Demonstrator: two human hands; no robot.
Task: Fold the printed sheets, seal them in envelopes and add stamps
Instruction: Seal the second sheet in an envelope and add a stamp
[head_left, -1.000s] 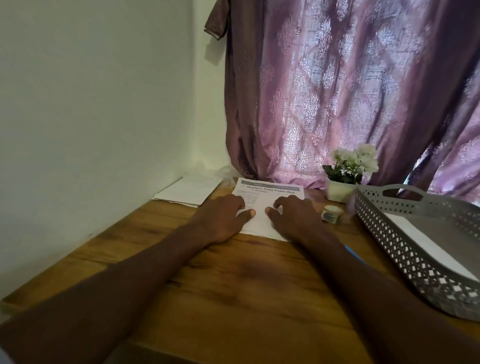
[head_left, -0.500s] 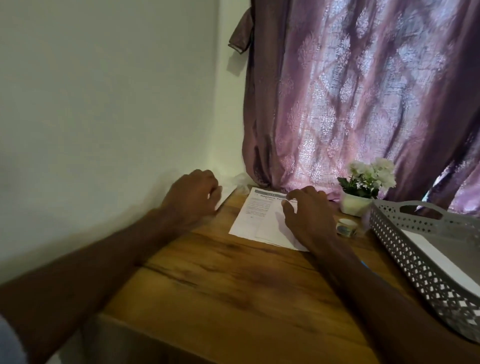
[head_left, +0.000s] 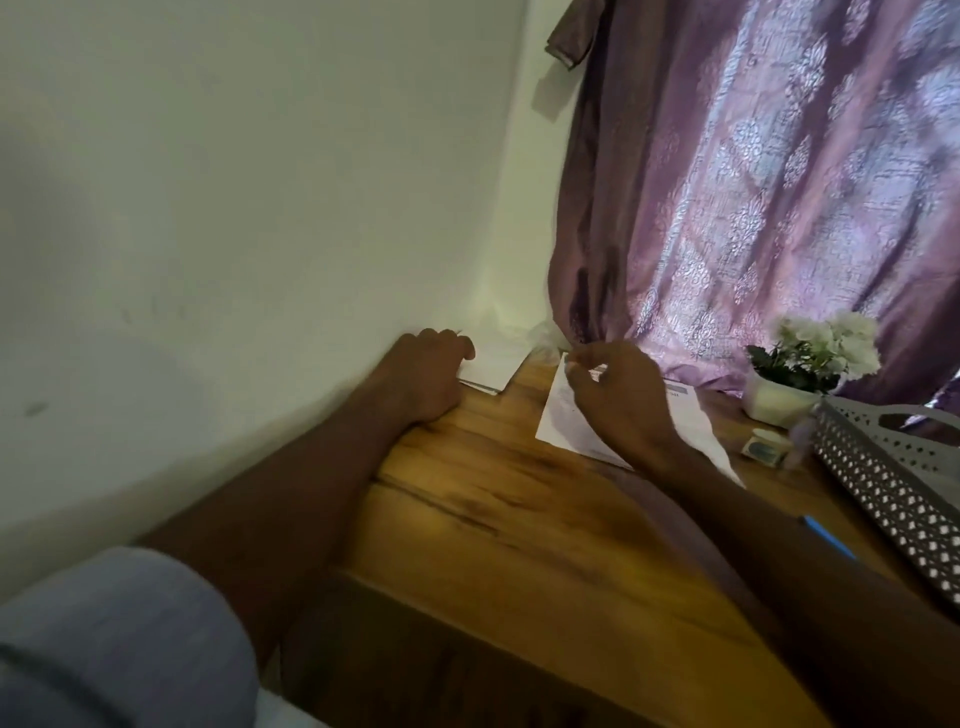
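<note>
A printed sheet (head_left: 563, 428) lies on the wooden table (head_left: 519, 519) near its far edge. My right hand (head_left: 621, 402) is on top of it, fingers curled at the sheet's far left corner and seeming to pinch it. A small stack of white envelopes (head_left: 491, 371) sits in the far left corner against the wall. My left hand (head_left: 426, 376) covers the stack's left part, with its fingers curled over the envelopes' edge. A small roll of stamps (head_left: 763, 448) stands to the right of the sheet.
A grey perforated basket (head_left: 883, 470) holding white paper stands at the right. Behind the roll is a white pot of white flowers (head_left: 789, 387). A blue pen (head_left: 827, 535) lies by my right forearm. A wall bounds the left side; a purple curtain (head_left: 753, 182) hangs behind.
My left hand left the sheet and went left to the envelope stack. My right hand slid up the sheet to its far left corner. The view swung to the left.
</note>
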